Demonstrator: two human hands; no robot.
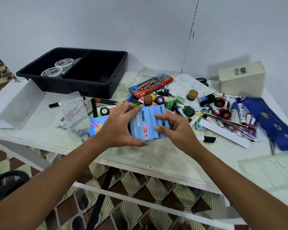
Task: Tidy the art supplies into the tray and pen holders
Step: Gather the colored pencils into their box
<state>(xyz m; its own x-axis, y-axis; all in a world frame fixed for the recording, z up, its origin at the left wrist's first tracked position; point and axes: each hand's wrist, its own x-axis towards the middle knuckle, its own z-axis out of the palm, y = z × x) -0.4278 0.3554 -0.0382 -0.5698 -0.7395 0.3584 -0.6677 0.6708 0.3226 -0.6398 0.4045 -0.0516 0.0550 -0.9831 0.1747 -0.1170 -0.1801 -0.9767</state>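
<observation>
While gathering blue pencil boxes [146,123] above the table [156,156]: left hand [118,127] curled around the stack, right hand [171,128] pinching its edge. Best squared flush, gripped firmly, then carried to the tray [96,90] at back left.

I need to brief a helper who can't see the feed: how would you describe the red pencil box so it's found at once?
Start at the black tray against the wall at the back left of the table. Just right of its near corner, at the back edge of the clutter, lies the red pencil box, flat and angled. It is the only red-and-blue carton; the boxes in the hands are plain light blue.
</observation>
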